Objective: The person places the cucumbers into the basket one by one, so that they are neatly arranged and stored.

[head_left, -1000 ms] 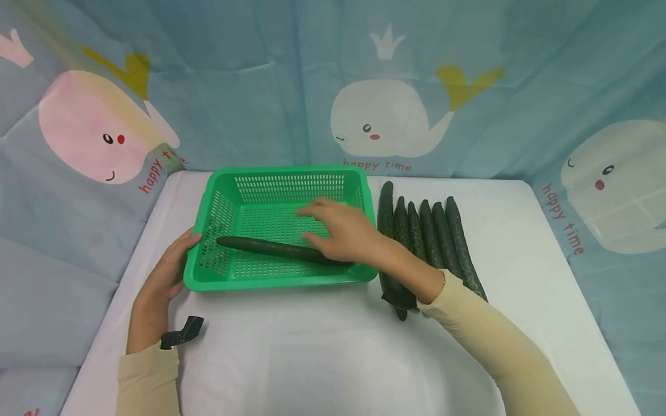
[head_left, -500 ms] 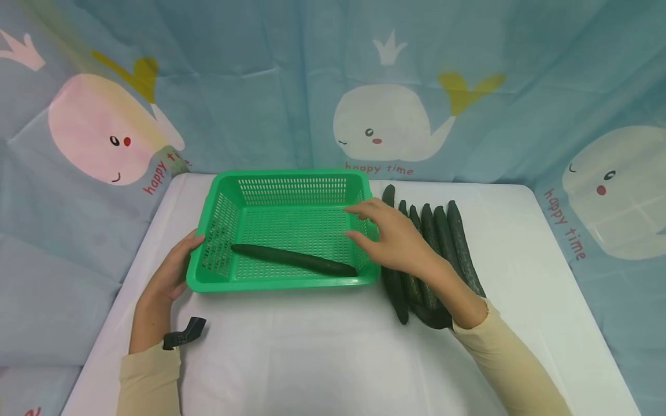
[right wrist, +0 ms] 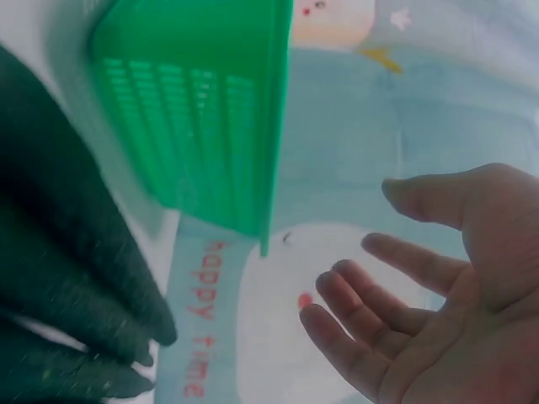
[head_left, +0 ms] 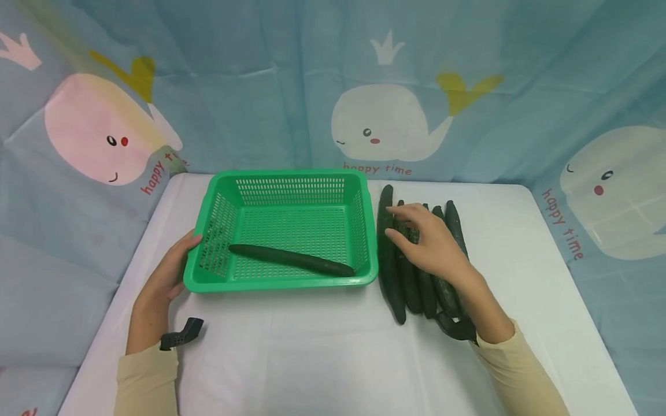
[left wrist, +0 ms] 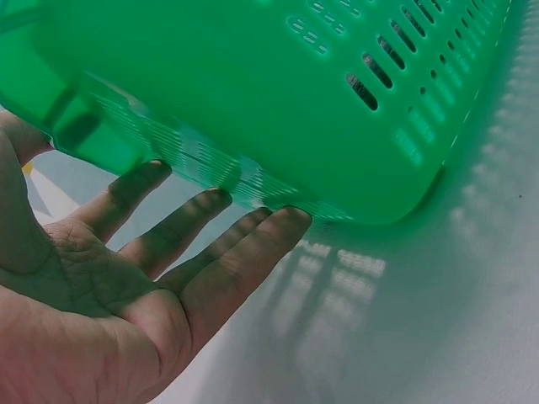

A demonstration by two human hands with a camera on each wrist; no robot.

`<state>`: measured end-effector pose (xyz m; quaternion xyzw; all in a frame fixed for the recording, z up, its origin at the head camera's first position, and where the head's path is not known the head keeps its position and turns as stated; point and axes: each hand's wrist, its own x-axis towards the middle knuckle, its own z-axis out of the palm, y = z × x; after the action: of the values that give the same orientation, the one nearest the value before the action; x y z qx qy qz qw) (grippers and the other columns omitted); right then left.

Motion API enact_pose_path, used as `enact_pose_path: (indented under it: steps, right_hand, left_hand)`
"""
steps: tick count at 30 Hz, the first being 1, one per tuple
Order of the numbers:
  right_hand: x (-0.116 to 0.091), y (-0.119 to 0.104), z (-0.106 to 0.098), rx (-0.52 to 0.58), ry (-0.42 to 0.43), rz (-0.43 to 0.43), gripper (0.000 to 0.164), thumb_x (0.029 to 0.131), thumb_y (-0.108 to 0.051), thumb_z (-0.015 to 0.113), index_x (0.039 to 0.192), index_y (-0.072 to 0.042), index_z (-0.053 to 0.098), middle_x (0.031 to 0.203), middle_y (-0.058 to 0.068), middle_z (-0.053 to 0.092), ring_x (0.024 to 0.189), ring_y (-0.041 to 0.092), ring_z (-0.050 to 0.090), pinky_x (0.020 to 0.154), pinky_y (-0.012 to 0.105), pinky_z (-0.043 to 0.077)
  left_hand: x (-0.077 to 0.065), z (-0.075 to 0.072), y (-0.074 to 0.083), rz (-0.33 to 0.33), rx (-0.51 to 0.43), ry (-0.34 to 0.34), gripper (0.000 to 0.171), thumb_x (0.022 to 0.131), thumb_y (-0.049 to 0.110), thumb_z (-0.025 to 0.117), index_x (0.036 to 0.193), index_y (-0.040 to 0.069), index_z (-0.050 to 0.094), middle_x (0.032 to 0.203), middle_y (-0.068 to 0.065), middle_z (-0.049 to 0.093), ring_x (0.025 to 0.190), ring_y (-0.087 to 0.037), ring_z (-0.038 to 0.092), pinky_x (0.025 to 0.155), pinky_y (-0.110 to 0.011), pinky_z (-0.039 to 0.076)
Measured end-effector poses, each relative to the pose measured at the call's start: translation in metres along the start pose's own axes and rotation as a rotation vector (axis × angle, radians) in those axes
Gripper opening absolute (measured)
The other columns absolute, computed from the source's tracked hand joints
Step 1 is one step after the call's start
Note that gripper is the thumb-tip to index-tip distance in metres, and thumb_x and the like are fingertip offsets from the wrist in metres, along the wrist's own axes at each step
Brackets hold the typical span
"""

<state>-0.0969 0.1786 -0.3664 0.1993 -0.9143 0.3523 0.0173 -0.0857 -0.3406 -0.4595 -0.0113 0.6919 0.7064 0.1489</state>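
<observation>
A green plastic basket [head_left: 281, 287] stands on the white-covered table with one dark green cucumber [head_left: 291, 259] lying slantwise near its front side. My left hand [head_left: 167, 270] holds the basket's left rim, thumb over the edge; in the left wrist view its fingertips [left wrist: 290, 220] touch the outer wall. Right of the basket, several cucumbers [head_left: 389, 271] lie side by side. Over this row hovers my right hand [head_left: 434, 242], thumb and fingers spread apart, nothing between them. In the right wrist view its palm [right wrist: 455, 337] shows bare, with cucumbers [right wrist: 67, 244] below.
A blue curtain [head_left: 281, 115] printed with whales hangs behind and along both sides of the table [head_left: 312, 352]. Black straps with small mounts [head_left: 182, 334] sit on the wrists.
My right hand has left the cucumber in the basket and moved right, across the basket's rim, to above the row of cucumbers. My left hand stays at the basket.
</observation>
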Motion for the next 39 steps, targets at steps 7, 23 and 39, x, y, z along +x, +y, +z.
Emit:
enact_pose_path:
  steps: [7,23,39]
  right_hand:
    - [-0.016,0.027,-0.008,0.025,0.051,0.056,0.046,0.103,-0.017,0.071,0.146,-0.004,0.06,0.141,0.021,0.061,0.127,0.04,0.062,0.107,0.058,0.054]
    - [-0.046,0.07,-0.025,-0.088,0.102,0.187,0.053,0.106,-0.023,0.068,0.151,0.0,0.053,0.145,0.031,0.054,0.125,0.053,0.059,0.1,0.07,0.051]
    - [-0.068,0.108,-0.024,-0.134,0.076,0.265,0.057,0.107,-0.026,0.064,0.151,0.006,0.049,0.146,0.039,0.048,0.129,0.058,0.054,0.103,0.07,0.05]
  left_hand:
    - [-0.001,-0.001,-0.001,-0.002,-0.003,-0.004,0.074,0.115,0.04,0.038,0.17,0.001,0.005,0.127,0.014,0.066,0.111,-0.001,0.071,0.088,-0.021,0.062]
    - [-0.003,0.0,0.0,-0.019,0.03,-0.002,0.073,0.115,0.041,0.038,0.17,0.005,0.008,0.128,0.012,0.065,0.11,-0.003,0.07,0.088,-0.022,0.061]
    - [0.0,-0.002,-0.002,0.01,0.034,-0.022,0.073,0.115,0.04,0.035,0.17,0.003,0.006,0.136,0.013,0.057,0.12,-0.001,0.067,0.092,-0.023,0.061]
